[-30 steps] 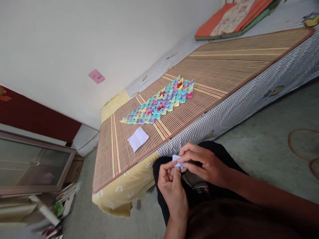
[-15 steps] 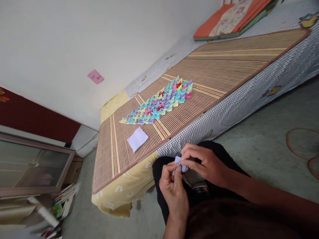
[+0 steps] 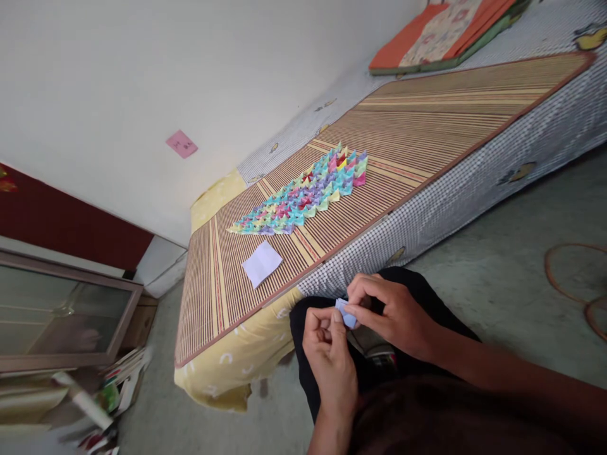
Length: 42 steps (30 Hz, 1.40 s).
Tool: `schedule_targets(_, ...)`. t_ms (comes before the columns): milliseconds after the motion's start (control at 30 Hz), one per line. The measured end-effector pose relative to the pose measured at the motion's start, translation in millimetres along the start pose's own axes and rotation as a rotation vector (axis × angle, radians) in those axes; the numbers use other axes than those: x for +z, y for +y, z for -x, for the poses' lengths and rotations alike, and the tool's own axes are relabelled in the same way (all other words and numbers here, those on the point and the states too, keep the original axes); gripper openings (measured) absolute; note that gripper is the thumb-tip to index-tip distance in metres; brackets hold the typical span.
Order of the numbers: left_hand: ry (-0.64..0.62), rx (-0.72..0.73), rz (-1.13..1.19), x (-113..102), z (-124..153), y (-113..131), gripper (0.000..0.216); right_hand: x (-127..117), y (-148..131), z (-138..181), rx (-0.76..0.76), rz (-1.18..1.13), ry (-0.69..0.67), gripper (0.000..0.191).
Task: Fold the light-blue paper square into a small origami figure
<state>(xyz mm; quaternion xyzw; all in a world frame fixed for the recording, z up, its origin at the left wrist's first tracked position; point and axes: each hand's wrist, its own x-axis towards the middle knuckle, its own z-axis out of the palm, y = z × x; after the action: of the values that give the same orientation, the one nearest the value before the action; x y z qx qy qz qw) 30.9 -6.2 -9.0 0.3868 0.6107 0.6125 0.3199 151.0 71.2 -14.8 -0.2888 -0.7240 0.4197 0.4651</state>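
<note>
A small folded piece of pale blue paper (image 3: 346,313) is held over my lap between both hands. My left hand (image 3: 331,347) pinches its left side with thumb and forefinger. From the right, my right hand (image 3: 385,308) grips the other side, its thumb lying on the paper's face. Parts of the paper are covered by my fingers. On the bed mat beyond lies a square of pale lavender paper (image 3: 262,264). Past it, several rows of folded colourful paper pieces (image 3: 303,194) form a long pointed shape.
The striped mat (image 3: 455,126) covers much of the bed, whose front edge is close to my knees. Folded orange bedding (image 3: 408,47) lies at the far end. A glass-fronted cabinet (image 3: 61,316) stands at left; a hoop-like thing (image 3: 550,268) is on the floor at right.
My fingers have shifted slightly apart on the paper, and more of its flat face shows between them. The lavender square and the colourful pieces stay where they were.
</note>
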Motion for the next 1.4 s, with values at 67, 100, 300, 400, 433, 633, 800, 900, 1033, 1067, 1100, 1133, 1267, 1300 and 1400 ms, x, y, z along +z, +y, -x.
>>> schedule_targets(67,-0.004,-0.002,-0.005,0.0,-0.1,0.4,0.027,0.3,-0.9,-0.3,0.010,0.003,0.000,0.022)
schedule_targets(100,-0.005,-0.005,-0.002,0.1,-0.2,0.4,0.026,0.5,-1.0,-0.3,0.016,0.003,0.003,0.022)
schedule_targets(300,0.007,-0.020,0.052,0.9,-1.7,-2.7,0.026,2.6,1.8,-0.1,0.070,0.003,0.010,0.017)
schedule_targets(400,-0.013,-0.058,0.112,-0.3,-4.3,-4.3,0.019,2.4,1.5,-0.5,0.085,0.012,0.019,0.013)
schedule_targets(433,-0.034,-0.078,0.139,-1.2,-5.5,-4.4,0.020,1.7,0.9,-0.7,0.087,0.014,0.023,0.013)
schedule_targets(633,-0.240,-0.108,0.035,-10.9,-14.9,1.8,0.022,-8.8,-2.0,-3.6,0.086,-0.026,-0.063,0.010)
schedule_targets(800,-0.248,-0.094,0.014,-15.2,-18.0,3.0,0.023,-16.6,-1.6,-9.3,0.111,-0.107,-0.152,0.008)
schedule_targets(900,-0.134,-0.108,0.081,-12.4,-15.7,-2.6,0.021,-13.7,-0.9,-9.7,0.205,-0.165,-0.172,0.012)
schedule_targets(1033,0.030,-0.078,0.102,-7.3,-12.6,-9.1,0.022,-4.4,-2.6,-5.7,0.308,-0.177,-0.260,0.018)
schedule_targets(1067,0.044,-0.076,0.104,-6.8,-12.4,-9.5,0.022,-2.9,-3.4,-4.8,0.322,-0.175,-0.260,0.018)
schedule_targets(1100,0.040,-0.079,0.105,-6.9,-12.5,-9.3,0.022,-2.1,-4.3,-4.1,0.330,-0.173,-0.248,0.017)
schedule_targets(1133,0.018,-0.088,0.102,-7.4,-12.7,-8.5,0.022,-2.2,-5.1,-3.6,0.332,-0.171,-0.231,0.015)
schedule_targets(1267,-0.131,-0.162,0.069,-9.6,-13.5,-1.9,0.023,-6.9,-6.0,-3.7,0.289,-0.145,-0.193,0.009)
schedule_targets(1300,-0.143,-0.171,0.070,-9.1,-13.2,-0.6,0.023,-7.8,-5.7,-3.7,0.273,-0.133,-0.182,0.008)
schedule_targets(1400,-0.093,-0.169,0.156,-4.1,-10.8,0.5,0.021,-7.9,-4.4,-3.6,0.220,-0.102,-0.164,0.012)
